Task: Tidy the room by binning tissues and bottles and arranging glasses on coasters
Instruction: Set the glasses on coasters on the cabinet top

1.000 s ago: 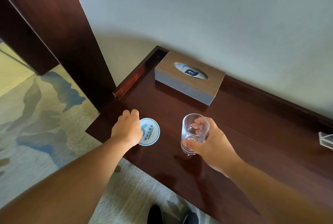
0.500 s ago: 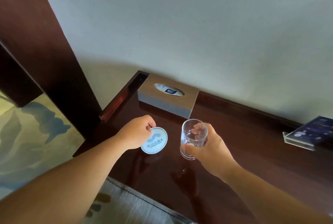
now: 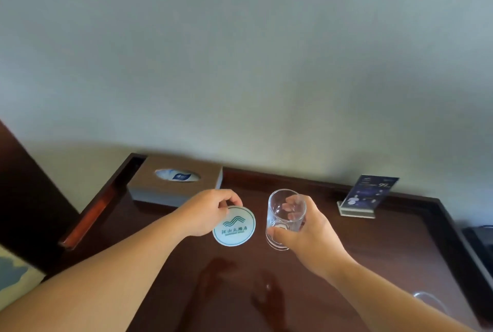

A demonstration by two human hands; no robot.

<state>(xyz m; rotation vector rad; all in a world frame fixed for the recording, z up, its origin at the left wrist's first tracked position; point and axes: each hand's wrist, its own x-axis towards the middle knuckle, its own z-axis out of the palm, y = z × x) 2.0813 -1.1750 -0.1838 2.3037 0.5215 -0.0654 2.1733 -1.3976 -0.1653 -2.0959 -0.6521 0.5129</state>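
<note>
Left hand (image 3: 205,215) pinches coaster (image 3: 234,226) by edge, above desk (image 3: 373,251) toward back-left corner. Right hand (image 3: 306,227) wraps glass (image 3: 284,214), just right of coaster, apart. My worry: coaster laid crooked, glass lands half-on, tips.

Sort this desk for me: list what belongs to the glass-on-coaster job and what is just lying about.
Job: coaster, pinched by left hand; glass, gripped by right hand; possibly a second glass, half hidden at the lower right.
Lying about: tissue box; display card in its stand.
</note>
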